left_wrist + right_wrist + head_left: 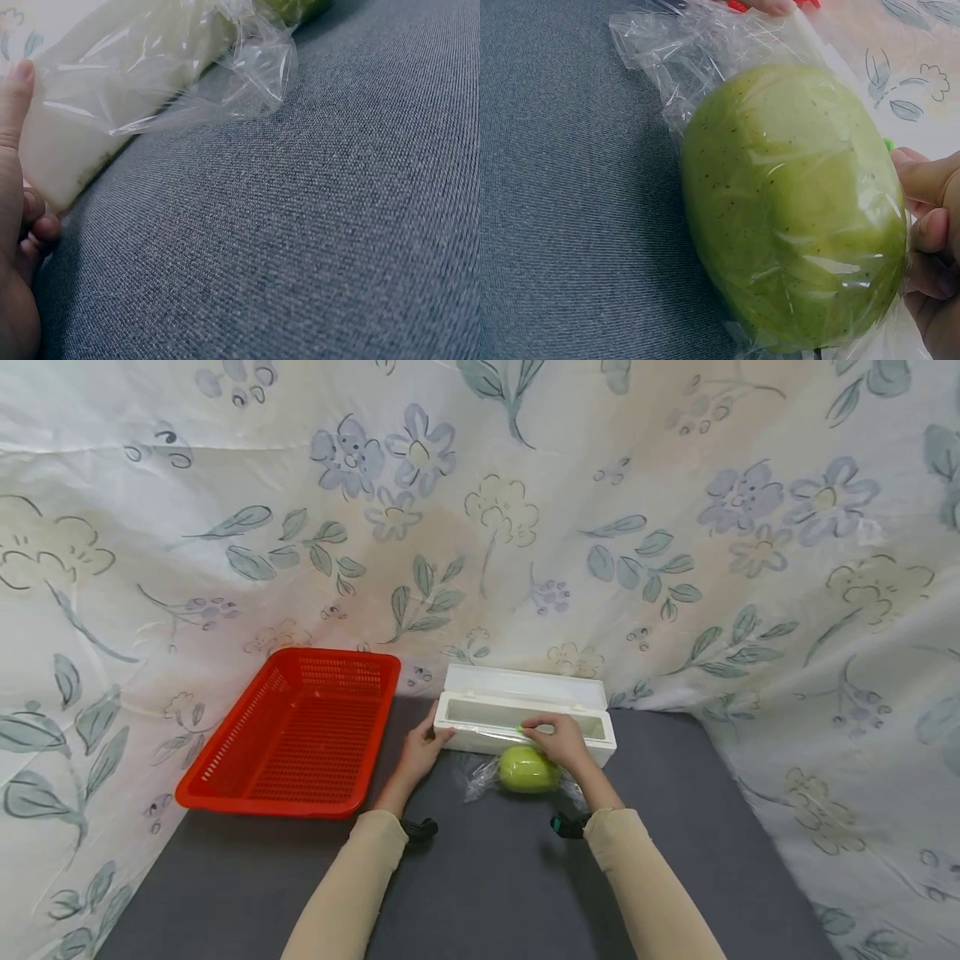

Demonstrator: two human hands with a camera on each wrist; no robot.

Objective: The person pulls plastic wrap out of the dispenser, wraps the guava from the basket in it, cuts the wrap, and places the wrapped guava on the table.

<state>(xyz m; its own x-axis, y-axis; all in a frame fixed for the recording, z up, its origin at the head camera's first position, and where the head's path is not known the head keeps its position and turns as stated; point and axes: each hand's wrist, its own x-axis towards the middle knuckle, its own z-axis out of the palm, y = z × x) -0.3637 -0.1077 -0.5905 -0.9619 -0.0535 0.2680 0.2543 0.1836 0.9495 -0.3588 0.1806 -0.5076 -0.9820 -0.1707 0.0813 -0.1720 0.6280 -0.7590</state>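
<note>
A long white cling film dispenser box [603, 752] lies on the table with its lid [525, 683] tipped back. My left hand [420, 752] grips the box's left end, thumb at the front edge. Near the right part of the front edge, my right hand [558, 742] pinches a small green slider [521, 729], mostly covered by the fingers. Clear film [255, 79] runs from the box's front edge over a green fruit [795, 202], which looks like a mango. The fruit lies on the table against the box's front, below my right hand.
A red plastic basket [270, 807] stands to the left of the box. Dark grey cloth [495, 885] covers the table. Behind hangs a floral curtain [480, 527], close to the back of the lid.
</note>
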